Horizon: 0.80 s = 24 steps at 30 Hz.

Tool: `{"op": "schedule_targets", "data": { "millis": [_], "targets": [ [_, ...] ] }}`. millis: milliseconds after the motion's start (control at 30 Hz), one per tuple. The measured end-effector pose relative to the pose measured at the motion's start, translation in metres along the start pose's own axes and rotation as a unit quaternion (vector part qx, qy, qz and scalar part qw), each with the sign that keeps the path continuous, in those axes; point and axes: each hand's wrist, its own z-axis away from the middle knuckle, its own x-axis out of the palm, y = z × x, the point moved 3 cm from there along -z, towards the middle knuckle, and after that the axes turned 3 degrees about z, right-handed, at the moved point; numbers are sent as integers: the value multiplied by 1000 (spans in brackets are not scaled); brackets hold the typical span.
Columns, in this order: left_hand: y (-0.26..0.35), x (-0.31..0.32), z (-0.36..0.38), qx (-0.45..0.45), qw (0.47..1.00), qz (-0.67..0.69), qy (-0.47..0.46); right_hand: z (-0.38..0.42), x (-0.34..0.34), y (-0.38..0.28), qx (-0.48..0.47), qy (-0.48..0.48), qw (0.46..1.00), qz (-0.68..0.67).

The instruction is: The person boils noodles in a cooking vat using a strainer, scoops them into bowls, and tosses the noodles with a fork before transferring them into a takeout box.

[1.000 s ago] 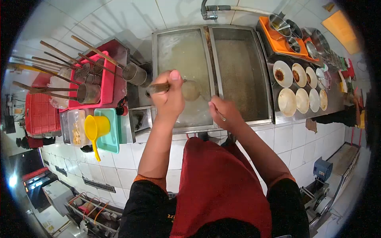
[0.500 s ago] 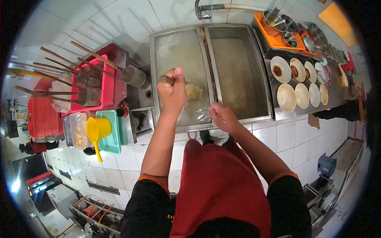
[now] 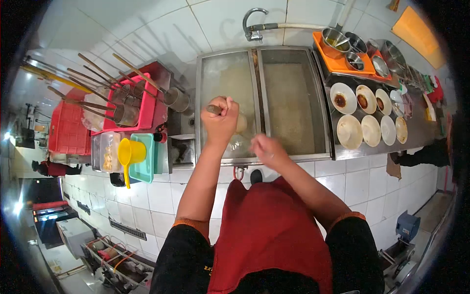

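Over the left water-filled basin (image 3: 209, 73), my left hand (image 3: 221, 122) is wrapped round a wooden handle (image 3: 214, 109), whose end sticks out above the fist. A round pale shape (image 3: 241, 122), partly hidden by that hand, lies at the water beside it. My right hand (image 3: 268, 149) is slightly blurred near the divider between the two basins, fingers curled together; something thin seems to be pinched there, too small to name. Bubbling water shows between the hands. The right basin (image 3: 293, 108) holds cloudy water over a perforated sheet.
Long-handled strainers (image 3: 176, 99) and a pink tray (image 3: 147, 110) stand on the left, with a yellow dipper (image 3: 137, 152) on a turquoise tray (image 3: 149, 171). Bowls (image 3: 349, 131) line the right counter, below an orange tray (image 3: 338, 61) of metal pots. A faucet (image 3: 254, 35) is behind.
The view has shifted, so the basins sit lower in it. My left hand still grips the handle, now a little further right in view. My right hand is slightly lower and closer to it.
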Motion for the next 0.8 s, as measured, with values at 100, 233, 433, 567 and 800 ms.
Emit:
{"op": "schedule_targets", "data": {
  "millis": [100, 233, 433, 567, 800],
  "targets": [
    [28, 4, -5, 31, 999, -26, 3, 5, -20, -6, -11, 0, 999, 31],
    [69, 2, -16, 117, 989, -91, 20, 34, -66, -59, -143, 13, 989, 32],
    [131, 12, -32, 214, 973, -79, 28, 65, -114, -69, -291, 138, 946, 28],
    [142, 14, -31, 214, 968, -118, 59, 71, -112, -50, -277, 82, 956, 47],
    [127, 21, -44, 198, 968, -134, 82, 90, -128, -19, -245, 55, 966, 61]
  ]
}}
